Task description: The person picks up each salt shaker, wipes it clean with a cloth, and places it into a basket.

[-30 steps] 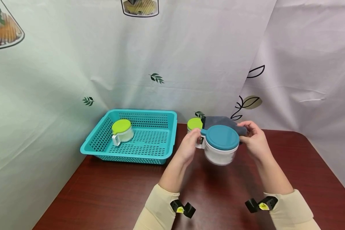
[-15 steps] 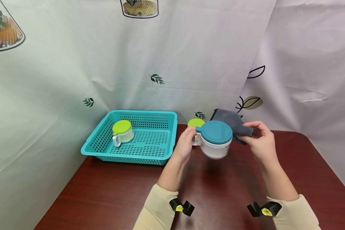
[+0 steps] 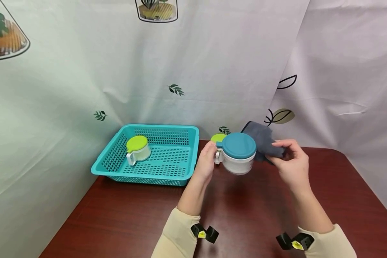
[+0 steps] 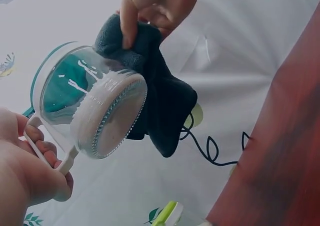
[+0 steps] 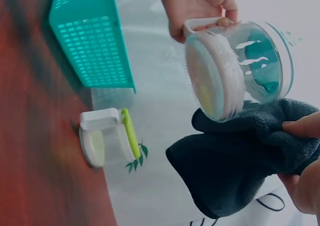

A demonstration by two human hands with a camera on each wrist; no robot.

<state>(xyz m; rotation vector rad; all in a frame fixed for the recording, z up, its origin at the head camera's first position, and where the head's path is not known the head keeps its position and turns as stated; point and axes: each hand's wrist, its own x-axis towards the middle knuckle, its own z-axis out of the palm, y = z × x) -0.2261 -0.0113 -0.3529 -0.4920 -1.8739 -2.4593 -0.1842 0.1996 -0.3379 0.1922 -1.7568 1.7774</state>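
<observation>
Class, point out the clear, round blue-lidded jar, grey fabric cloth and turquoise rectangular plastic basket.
Blue-lidded jar (image 3: 239, 146): head view, top of lid.
Grey cloth (image 5: 235, 161): right wrist view, hanging part.
Turquoise basket (image 3: 167, 157): head view, perforated floor.

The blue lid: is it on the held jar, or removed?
On: the head view shows the blue lid covering the top of the held jar.

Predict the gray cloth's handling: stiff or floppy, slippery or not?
Probably floppy: the cloth bends into soft folds beyond the right hand. Likely light, since a pinch holds it. Its fuzzy surface suggests it won't slip easily.
</observation>
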